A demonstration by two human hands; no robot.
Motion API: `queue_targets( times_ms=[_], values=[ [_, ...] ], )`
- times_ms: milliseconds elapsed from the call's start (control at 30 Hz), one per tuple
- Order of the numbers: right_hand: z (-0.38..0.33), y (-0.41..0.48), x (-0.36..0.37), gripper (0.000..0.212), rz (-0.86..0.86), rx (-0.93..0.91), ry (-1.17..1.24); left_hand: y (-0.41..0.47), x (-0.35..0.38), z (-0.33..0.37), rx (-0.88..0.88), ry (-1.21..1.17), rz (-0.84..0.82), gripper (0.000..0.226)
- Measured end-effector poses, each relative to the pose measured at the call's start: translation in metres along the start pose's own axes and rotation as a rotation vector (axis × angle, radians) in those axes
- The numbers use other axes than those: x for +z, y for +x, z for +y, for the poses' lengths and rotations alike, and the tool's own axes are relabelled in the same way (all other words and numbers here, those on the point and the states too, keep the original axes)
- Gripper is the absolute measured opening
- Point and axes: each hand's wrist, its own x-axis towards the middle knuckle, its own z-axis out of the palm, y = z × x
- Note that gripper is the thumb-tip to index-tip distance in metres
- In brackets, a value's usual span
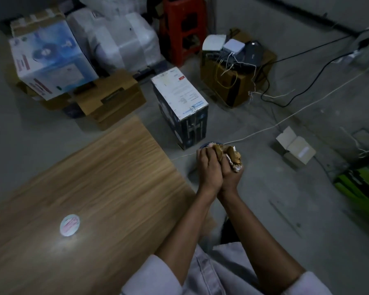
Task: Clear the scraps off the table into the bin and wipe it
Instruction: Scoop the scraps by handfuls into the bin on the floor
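Note:
My left hand and my right hand are pressed together past the right edge of the wooden table, both closed around a bunch of crumpled brown and silvery scraps. Just beyond my hands a small part of a bluish round rim, the bin, shows on the floor; most of it is hidden by my hands. A round white lid or sticker with pink print lies on the table at the near left.
On the grey floor stand a white and dark box just beyond the bin, cardboard boxes at the left, a red stool, a box with devices and cables, and a small open carton at the right.

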Motion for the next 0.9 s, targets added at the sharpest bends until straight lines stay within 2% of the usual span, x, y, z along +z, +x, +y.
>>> queue_targets(
  times_ms=[100, 267, 400, 467, 533, 633, 800, 900],
  values=[
    [0.017, 0.04, -0.005, 0.047, 0.026, 0.062, -0.083, 0.033, 0.026, -0.01, -0.101, -0.017, 0.012, 0.025],
    [0.058, 0.127, -0.018, 0.024, 0.005, 0.177, -0.174, 0.103, 0.081, -0.048, -0.333, -0.059, 0.047, 0.023],
    [0.122, 0.203, -0.039, 0.011, -0.039, 0.331, -0.226, 0.168, 0.133, -0.109, -0.519, -0.037, 0.134, 0.04],
    [0.159, 0.241, -0.05, 0.011, -0.07, 0.379, -0.293, 0.203, 0.155, -0.142, -0.588, -0.063, 0.182, 0.041],
    [0.202, 0.278, -0.062, 0.018, -0.084, 0.459, -0.337, 0.24, 0.174, -0.181, -0.675, -0.121, 0.229, 0.038],
    [0.27, 0.332, -0.077, 0.043, -0.112, 0.587, -0.423, 0.296, 0.194, -0.247, -0.824, -0.256, 0.288, 0.037],
    [0.382, 0.393, -0.097, 0.042, -0.211, 0.734, -0.475, 0.364, 0.218, -0.37, -0.952, -0.346, 0.349, 0.056],
    [0.436, 0.416, -0.108, 0.059, -0.251, 0.799, -0.49, 0.394, 0.213, -0.428, -1.012, -0.303, 0.304, 0.058]
  ],
)
